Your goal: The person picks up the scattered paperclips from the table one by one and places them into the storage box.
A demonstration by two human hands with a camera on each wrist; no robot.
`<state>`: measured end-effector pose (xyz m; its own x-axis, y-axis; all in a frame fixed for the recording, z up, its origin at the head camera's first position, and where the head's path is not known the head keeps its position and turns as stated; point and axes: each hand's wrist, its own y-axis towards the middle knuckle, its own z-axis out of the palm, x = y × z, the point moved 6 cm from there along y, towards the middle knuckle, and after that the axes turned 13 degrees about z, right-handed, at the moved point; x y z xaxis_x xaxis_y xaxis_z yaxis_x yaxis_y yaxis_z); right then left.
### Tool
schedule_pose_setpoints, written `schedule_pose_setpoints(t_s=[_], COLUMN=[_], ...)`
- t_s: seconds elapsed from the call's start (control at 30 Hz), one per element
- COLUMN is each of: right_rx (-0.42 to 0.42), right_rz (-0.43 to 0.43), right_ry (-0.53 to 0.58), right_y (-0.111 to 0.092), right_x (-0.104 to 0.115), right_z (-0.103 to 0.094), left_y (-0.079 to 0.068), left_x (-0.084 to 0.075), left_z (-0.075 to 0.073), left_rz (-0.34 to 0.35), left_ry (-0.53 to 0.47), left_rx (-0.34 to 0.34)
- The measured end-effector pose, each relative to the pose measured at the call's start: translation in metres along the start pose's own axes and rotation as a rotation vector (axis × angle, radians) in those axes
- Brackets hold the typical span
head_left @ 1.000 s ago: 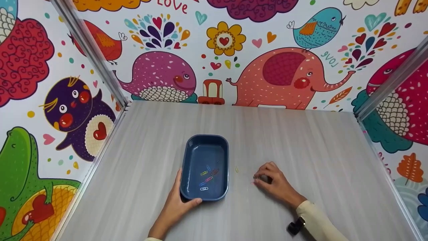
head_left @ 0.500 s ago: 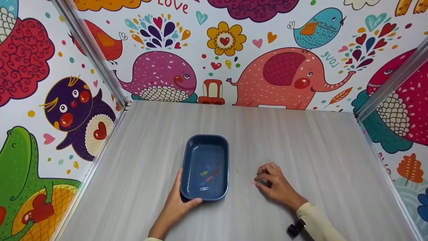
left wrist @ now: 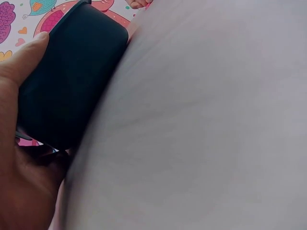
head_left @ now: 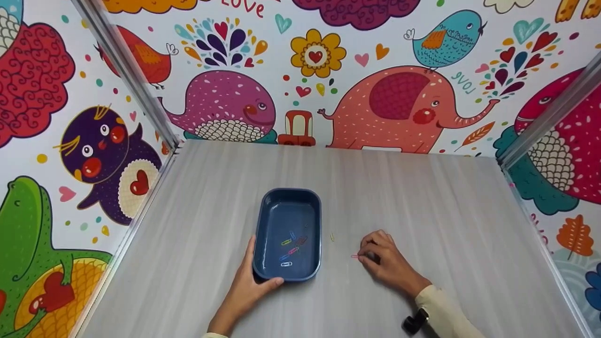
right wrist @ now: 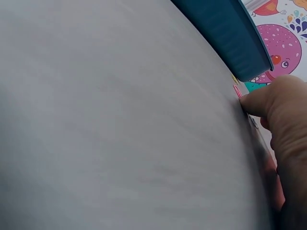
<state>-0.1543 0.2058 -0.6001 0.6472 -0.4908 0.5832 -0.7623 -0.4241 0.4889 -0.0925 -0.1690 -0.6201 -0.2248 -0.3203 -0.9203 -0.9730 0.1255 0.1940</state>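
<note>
A dark blue rectangular tray (head_left: 287,197) stands on the table, with several coloured paper clips (head_left: 293,250) lying in its nearer half. My left hand (head_left: 246,286) grips its near left corner, thumb on the near side and fingers along the left wall. In the left wrist view the thumb presses the tray's wall (left wrist: 72,72). To the right of the tray, my right hand (head_left: 387,258) pinches a pink paper clip (head_left: 355,256) between thumb and fingertips, low at the table top. The pink clip's end (right wrist: 237,90) pokes out past the thumb in the right wrist view.
A yellow paper clip (head_left: 332,237) lies on the table between the tray and my right hand. A small silvery thing (right wrist: 253,122) shows beneath the right fingers. Patterned walls with metal posts (head_left: 131,75) enclose the grey wooden table (head_left: 399,188) at the back and sides.
My right hand has shifted slightly right and toward me, its fingertips closing lower on the pink paper clip, which now shows more plainly. The left hand and tray have stayed put.
</note>
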Motion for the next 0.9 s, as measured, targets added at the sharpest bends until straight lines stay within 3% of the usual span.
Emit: schedule_pose_setpoints(t_s=[0.17,0.57,0.9], right_rx=[-0.001,-0.035,-0.111], right_rz=[0.018,-0.047,-0.067], right_ry=[-0.001,-0.022,0.115], right_y=[-0.0001,-0.0002,0.0007], right_x=[-0.0011,0.0025,-0.002], right_z=[0.0005,-0.0011,-0.0051], left_y=[-0.0001,-0.0002,0.0], left_x=[-0.0001,0.0007,-0.0014], left_z=[0.0,-0.0003,-0.0001], left_rz=[0.0,0.0,0.016], left_ry=[-0.008,-0.014,-0.006], left_rx=[-0.003,-0.005,-0.004])
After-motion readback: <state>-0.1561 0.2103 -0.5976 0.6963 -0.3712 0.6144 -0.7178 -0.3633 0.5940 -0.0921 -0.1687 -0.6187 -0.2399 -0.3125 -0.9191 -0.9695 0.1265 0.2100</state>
